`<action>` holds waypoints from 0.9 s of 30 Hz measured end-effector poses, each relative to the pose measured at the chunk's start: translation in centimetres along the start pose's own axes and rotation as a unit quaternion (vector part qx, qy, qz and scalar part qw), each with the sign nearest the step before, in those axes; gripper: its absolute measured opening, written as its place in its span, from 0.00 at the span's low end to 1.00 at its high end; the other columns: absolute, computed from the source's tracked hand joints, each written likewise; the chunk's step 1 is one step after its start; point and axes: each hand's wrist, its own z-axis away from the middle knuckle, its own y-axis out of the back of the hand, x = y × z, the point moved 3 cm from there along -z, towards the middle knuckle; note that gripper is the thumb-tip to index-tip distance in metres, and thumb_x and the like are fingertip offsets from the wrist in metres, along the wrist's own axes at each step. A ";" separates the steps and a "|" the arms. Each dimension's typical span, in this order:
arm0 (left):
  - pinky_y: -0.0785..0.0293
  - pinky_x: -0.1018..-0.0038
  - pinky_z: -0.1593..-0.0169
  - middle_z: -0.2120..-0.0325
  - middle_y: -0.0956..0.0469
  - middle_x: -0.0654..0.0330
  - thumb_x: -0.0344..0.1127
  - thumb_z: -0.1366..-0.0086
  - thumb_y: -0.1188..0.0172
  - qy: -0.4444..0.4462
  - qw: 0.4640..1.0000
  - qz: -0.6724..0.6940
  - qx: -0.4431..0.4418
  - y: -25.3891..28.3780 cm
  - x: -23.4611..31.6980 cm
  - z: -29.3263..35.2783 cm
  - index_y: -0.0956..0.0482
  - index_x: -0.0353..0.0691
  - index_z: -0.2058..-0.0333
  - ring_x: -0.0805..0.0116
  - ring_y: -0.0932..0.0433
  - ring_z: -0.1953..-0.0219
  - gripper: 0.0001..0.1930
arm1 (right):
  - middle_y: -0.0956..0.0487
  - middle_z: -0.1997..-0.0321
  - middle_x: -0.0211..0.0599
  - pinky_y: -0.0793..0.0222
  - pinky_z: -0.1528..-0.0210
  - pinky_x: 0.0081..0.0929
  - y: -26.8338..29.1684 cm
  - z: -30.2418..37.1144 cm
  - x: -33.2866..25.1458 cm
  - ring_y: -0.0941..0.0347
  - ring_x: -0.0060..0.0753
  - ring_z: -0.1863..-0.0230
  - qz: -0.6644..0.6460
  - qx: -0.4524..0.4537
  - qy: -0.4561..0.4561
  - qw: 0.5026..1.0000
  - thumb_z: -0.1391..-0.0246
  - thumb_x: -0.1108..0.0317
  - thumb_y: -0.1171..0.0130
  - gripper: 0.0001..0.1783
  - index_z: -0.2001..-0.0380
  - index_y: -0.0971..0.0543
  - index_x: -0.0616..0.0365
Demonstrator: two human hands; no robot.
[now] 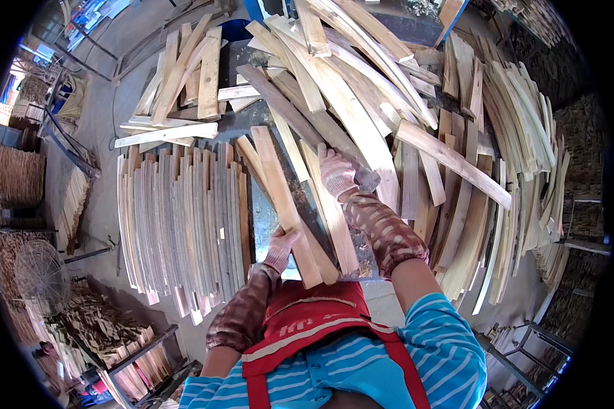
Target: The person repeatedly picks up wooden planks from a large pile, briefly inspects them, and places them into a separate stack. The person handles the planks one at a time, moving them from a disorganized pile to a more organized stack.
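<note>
My left hand (278,250), in a pale knitted glove, is closed on the left edge of a light wooden plank (284,204), low on the worktable. Under that plank lies another plank, its end showing at the lower right. My right hand (338,174), gloved too, reaches farther forward and is closed on a darker grey-brown plank (280,102) that slants from the far left down past the hand. Part of its grip is hidden by the hand itself. Loose pale planks (334,221) lie between and around both hands.
A row of upright-edged planks (184,225) stands close to my left. Crisscrossed planks (191,75) lie beyond it. Heaped boards (361,88) fill the far middle, and more stacks (471,191) crowd the right. A round fan (42,276) stands on the floor at left.
</note>
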 end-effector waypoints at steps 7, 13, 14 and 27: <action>0.26 0.72 0.42 0.41 0.29 0.55 0.27 0.37 0.33 -0.137 0.968 -0.191 0.089 -2.7 1.1 -4.0 0.42 0.35 0.31 0.65 0.25 0.44 0.38 | 0.18 0.68 0.39 0.24 0.71 0.33 -1.9 -1.8 3.2 0.20 0.33 0.71 -0.235 0.059 -0.084 0.966 0.44 0.72 0.44 0.19 0.49 0.25 0.60; 0.25 0.66 0.41 0.41 0.27 0.48 0.42 0.35 0.31 -0.077 0.981 0.160 -0.073 -10.3 9.5 -2.7 0.36 0.30 0.34 0.61 0.25 0.42 0.37 | 0.17 0.64 0.35 0.23 0.71 0.26 2.9 6.5 1.7 0.22 0.26 0.71 -0.719 -0.207 -0.141 0.648 0.47 0.74 0.37 0.27 0.41 0.24 0.66; 0.24 0.64 0.42 0.44 0.24 0.49 0.40 0.33 0.33 -0.032 0.991 0.111 -0.060 -9.9 9.5 -2.5 0.32 0.30 0.38 0.60 0.23 0.43 0.31 | 0.17 0.57 0.41 0.21 0.60 0.32 3.2 7.2 0.7 0.20 0.35 0.62 -0.728 -0.267 -0.147 0.614 0.46 0.68 0.37 0.30 0.39 0.26 0.64; 0.18 0.57 0.47 0.50 0.20 0.46 0.24 0.38 0.37 -0.030 0.995 0.090 -0.023 -3.3 7.4 1.4 0.30 0.27 0.43 0.52 0.17 0.52 0.25 | 0.23 0.45 0.50 0.26 0.50 0.40 2.7 0.6 4.9 0.23 0.46 0.47 -0.104 -0.025 0.016 0.994 0.42 0.65 0.45 0.22 0.45 0.26 0.62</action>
